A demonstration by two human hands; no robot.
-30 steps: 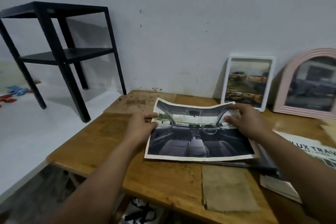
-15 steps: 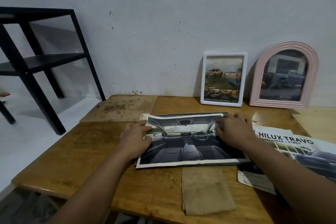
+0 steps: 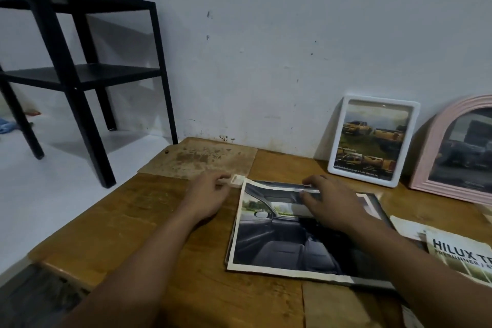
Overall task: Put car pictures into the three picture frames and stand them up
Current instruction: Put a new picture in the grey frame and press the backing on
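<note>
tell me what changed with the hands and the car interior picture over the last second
The left hand left the car interior picture's left edge and now pinches a small white strip just off its top left corner. The right hand stayed on the upper part, fingers now curled at the top edge. The picture still lies flat. The white frame and pink arched frame still lean on the wall.

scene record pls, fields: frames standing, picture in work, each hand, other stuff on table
frames standing: white frame and pink arched frame, both filled, leaning at wall
picture in work: car interior print, flat on table
left hand: pinches small white strip at print's top left corner
right hand: fingers curled over print's folded top edge
other: Hilux brochure
</note>
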